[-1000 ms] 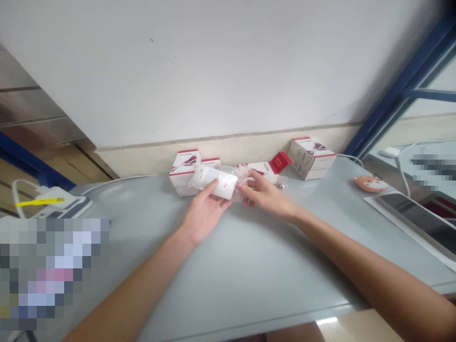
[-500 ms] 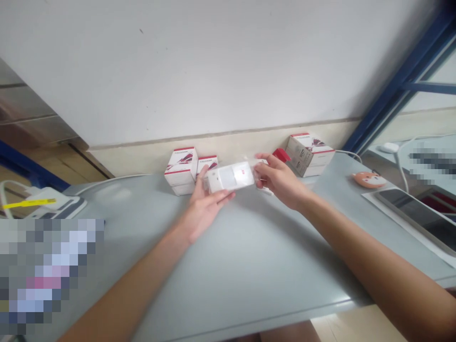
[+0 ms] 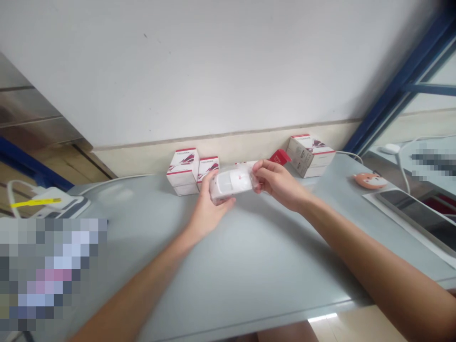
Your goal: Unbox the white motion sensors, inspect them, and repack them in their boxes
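Note:
A white plastic motion sensor sits in a transparent plastic bag, held up just above the table. My left hand cradles it from below and at its left end. My right hand pinches its right end and the bag between fingers and thumb. Behind the hands stand white boxes with red trim, and another box farther right. A box with an open red flap is mostly hidden behind my right hand.
The grey table ends at a cream wall behind the boxes. On it lie an orange fox-faced object and a dark tablet on white sheet. A white device with a yellow strip sits far left; a cable runs along the wall.
The bagged sensor has turned slightly and shifted a little toward my left. My right hand now grips it more closely, and the view has barely moved.

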### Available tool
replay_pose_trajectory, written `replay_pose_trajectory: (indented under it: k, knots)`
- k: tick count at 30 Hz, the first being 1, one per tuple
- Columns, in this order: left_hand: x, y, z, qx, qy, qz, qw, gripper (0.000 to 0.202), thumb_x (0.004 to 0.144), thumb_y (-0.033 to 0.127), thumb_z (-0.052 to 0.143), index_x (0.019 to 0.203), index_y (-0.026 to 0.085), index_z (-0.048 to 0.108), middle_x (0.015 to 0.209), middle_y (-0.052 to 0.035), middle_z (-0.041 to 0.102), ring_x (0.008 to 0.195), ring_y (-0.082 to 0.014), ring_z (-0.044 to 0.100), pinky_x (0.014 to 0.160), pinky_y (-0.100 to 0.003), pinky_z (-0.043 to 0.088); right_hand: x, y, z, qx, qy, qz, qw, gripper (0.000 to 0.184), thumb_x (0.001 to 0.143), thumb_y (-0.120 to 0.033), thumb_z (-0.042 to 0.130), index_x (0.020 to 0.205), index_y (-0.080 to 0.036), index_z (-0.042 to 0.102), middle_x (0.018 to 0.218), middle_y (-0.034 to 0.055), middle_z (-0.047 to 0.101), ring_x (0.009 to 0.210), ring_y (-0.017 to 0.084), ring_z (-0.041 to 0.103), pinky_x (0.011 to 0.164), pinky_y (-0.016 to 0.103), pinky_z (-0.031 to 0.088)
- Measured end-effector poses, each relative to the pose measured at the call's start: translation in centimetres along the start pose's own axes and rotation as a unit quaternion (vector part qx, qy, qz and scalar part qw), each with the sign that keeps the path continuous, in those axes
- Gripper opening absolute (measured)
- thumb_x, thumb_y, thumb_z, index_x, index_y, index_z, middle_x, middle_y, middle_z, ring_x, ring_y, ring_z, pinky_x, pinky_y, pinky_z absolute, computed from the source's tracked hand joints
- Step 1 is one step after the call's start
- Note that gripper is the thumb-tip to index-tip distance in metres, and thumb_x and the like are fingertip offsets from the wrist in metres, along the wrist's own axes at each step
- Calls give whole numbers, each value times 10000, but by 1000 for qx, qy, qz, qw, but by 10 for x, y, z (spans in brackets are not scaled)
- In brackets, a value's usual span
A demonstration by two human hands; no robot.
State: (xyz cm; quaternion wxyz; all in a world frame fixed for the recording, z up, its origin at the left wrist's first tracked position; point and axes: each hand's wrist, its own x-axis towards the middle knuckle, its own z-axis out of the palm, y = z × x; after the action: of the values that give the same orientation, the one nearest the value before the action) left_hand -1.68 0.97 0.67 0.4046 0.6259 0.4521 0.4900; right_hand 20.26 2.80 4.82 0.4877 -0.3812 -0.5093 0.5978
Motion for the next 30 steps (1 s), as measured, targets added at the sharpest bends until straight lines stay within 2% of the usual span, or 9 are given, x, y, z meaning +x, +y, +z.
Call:
replay_pose_trajectory:
  k: [3,6,9,12,15,18,22,26,30]
  knots:
    - [0,1,-4,83,24,36,996,657,848,272,816,1428,305,510,1481,-93,576,1389,-289,549,1162,-420,443,-1,2,1,-1,-9,4,1000,142,886,-263,657,971,-244,546,695,-55,555,645,145,527,689,333,415]
    - [-1,1,-8,170,71,68,981,621,825,223,820,1389,318,579,1366,-93,587,1341,-327,546,1169,-487,414,-2,5,2,-11,-16,2,1000,230,902,-303,674,1079,-258,534,771,-52,574,672,149,534,703,341,422]
    - [-2,-1,-8,297,153,110,936,650,730,241,911,1320,303,646,1311,-118,489,1357,-390,467,1180,-563,379,-2,7,2,-62,-23,-33,997,243,928,-316,644,1134,-268,525,758,-60,562,696,159,520,721,344,411]
    - [-3,-4,-6,365,147,150,907,623,715,287,935,1255,273,623,1318,-132,510,1340,-399,477,1157,-555,374,-2,7,1,-123,-22,-50,991,267,959,-313,605,1213,-280,528,728,-66,562,718,172,522,740,348,402]
    - [-3,-6,-4,339,98,131,926,591,761,330,900,1233,270,549,1227,-115,649,1208,-368,592,1079,-498,394,-3,5,0,-161,-8,-48,986,247,992,-349,582,1227,-287,535,756,-60,574,720,171,540,738,348,407]
    - [-3,-5,-3,271,84,91,954,556,758,386,900,1165,283,536,1107,-76,721,1056,-337,661,1043,-466,389,-4,2,0,-207,16,-28,978,244,1038,-463,547,1210,-290,543,782,-42,605,732,177,569,729,348,415]
    - [-3,-2,-2,236,83,75,965,555,707,351,921,1108,287,542,1065,-55,734,1034,-325,672,1031,-447,399,-5,3,3,-254,46,30,966,446,1026,-687,510,1206,-283,559,733,-19,633,699,193,575,689,349,411]
    - [-3,-2,-2,201,71,81,974,590,662,328,946,1102,281,556,1063,-59,731,1066,-339,663,1060,-478,395,-3,8,0,-222,35,52,973,498,970,-677,643,1247,-270,572,671,-30,592,633,180,519,643,334,368]
    - [-5,0,-3,211,62,94,971,648,709,342,929,1229,286,545,1193,-86,718,1139,-348,648,1072,-485,399,0,10,-7,-161,-21,49,986,424,938,-635,710,967,-215,654,674,-23,522,619,141,444,621,323,321]
